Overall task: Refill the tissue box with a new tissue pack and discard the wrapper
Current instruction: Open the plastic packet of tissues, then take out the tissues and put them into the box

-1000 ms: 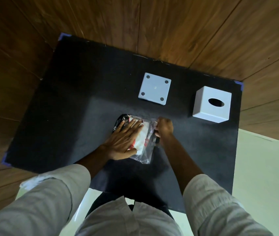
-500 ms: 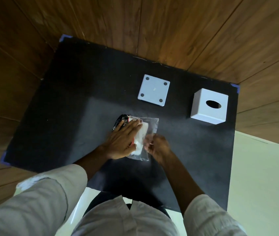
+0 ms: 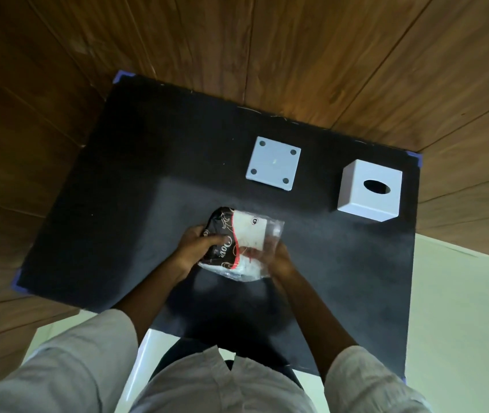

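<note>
Both hands are closed on the tissue pack [image 3: 238,242], which sits just off or on the black mat [image 3: 118,189], nearer the person than the tissue box [image 3: 370,190]. The left hand [image 3: 197,247] wraps the pack's dark printed end, thumb across the top and fingers curled under its side. The right hand [image 3: 279,257] is at the opposite, clear-plastic end; its fingertips look pinched on the loose wrapper [image 3: 274,234] there, though the film and some blur hide exactly how they meet.

To my eye this is the unwrapping step: one hand steadies the pack while the other works at the film. The white tissues show through the clear part, all inside the wrapper.

The tissue box stands well apart from the pack, upright with its oval slot facing up. Its flat white base plate [image 3: 273,163], four small feet showing, lies on the mat beside the box, on the side toward the pack, so the box looks ready for loading from beneath.

The next move probably calls for tearing or sliding the film off without dragging loose sheets out, then keeping the stack square enough to fit the box. No bin for the wrapper is in sight.
</note>
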